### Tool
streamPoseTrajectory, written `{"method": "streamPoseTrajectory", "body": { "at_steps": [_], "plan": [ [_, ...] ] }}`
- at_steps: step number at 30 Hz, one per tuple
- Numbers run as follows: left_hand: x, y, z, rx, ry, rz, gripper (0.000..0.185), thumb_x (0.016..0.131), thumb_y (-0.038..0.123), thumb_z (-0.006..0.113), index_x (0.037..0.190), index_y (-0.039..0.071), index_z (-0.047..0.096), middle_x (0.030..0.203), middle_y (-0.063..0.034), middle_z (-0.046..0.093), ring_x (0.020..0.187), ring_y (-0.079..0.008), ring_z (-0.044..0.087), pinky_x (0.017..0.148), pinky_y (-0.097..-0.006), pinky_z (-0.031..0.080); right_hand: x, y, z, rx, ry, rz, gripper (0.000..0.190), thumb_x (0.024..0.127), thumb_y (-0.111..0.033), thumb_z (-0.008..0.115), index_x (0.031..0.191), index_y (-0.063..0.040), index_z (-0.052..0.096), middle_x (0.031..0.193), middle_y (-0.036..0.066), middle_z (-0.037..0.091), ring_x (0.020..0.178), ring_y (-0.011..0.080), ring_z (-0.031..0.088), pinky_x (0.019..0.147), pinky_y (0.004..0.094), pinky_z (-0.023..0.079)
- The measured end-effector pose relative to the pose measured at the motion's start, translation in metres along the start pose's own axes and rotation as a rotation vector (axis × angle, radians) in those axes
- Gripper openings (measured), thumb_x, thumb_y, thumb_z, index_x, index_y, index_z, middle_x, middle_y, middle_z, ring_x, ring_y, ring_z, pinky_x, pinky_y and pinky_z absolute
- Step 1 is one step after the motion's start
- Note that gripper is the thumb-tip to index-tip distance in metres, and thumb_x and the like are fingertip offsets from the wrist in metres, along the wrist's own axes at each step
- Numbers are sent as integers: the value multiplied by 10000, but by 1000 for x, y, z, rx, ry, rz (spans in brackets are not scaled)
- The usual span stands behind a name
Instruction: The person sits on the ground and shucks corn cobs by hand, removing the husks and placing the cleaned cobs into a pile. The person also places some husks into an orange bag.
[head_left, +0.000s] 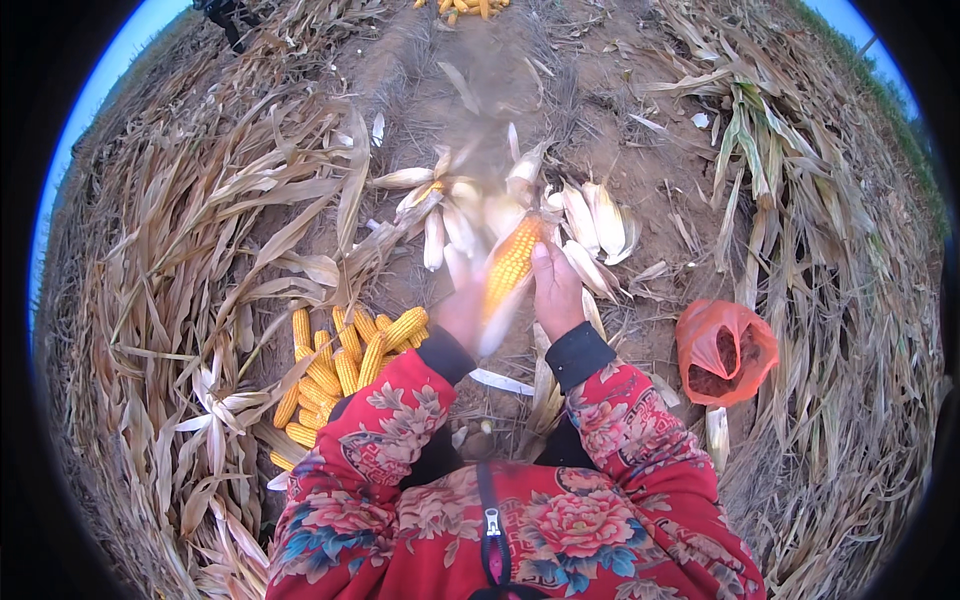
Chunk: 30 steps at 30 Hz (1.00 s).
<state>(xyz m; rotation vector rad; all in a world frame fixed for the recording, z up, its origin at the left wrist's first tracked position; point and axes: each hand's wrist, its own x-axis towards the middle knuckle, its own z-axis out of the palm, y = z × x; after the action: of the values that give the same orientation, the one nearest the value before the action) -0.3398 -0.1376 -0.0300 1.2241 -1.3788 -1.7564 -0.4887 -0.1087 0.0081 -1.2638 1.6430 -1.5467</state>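
A yellow ear of corn (511, 262), partly bare of its pale husk, is tilted in front of me. My right hand (559, 289) grips it from the right, thumb against the upper kernels. Blurred by motion, my left hand (461, 307) is at the ear's left side, beside a loose strip of husk (496, 326); its fingers cannot be made out. Just beyond my hands lie pale opened husks (581, 217) and another husk cluster (435, 202) with a bit of yellow cob showing. Bare corn ears (349, 360) are piled by my left forearm.
An orange plastic bag (726, 352) stands open at the right. Dry corn stalks (247, 217) cover the left, and more stalks (780, 187) lie on the right. Farther ahead on the soil (637, 150) is another corn pile (472, 7). A person's dark-clothed legs (225, 21) show far left.
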Motion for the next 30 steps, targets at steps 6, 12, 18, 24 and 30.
{"method": "streamPoseTrajectory", "body": {
  "at_steps": [6,12,18,24,30],
  "plan": [
    [14,-36,-19,364,47,344,503,982,422,403,1140,-27,566,979,-107,642,780,-161,627,678,-288,513,0,-7,-10,164,-99,239,372,948,-230,464,1159,65,545,918,144,647,854,210,644,759,303,498],
    [-14,14,-16,131,75,239,484,953,388,481,1257,15,531,1082,-163,638,988,-196,609,880,-290,442,10,-3,-3,174,-193,209,308,877,-86,488,1140,62,548,938,97,636,815,142,636,705,275,540],
    [9,-21,-46,468,83,360,268,961,226,450,1104,46,589,924,-199,646,878,-311,637,753,-391,484,13,-5,11,534,-176,481,285,858,-13,512,1138,-5,564,1018,67,638,837,149,649,726,290,557],
    [10,18,-57,40,80,-88,447,989,321,424,976,-80,620,882,-109,684,748,-131,627,706,-265,477,21,-17,9,632,-282,565,363,845,-23,552,1204,-9,504,1084,72,606,975,171,610,840,329,510],
    [-1,12,-59,501,163,372,472,964,388,464,971,-41,659,816,-137,678,757,-157,627,714,-293,469,17,-4,39,455,-125,350,396,903,-217,610,1181,28,469,1083,73,567,963,135,553,864,284,440]
  ]
}}
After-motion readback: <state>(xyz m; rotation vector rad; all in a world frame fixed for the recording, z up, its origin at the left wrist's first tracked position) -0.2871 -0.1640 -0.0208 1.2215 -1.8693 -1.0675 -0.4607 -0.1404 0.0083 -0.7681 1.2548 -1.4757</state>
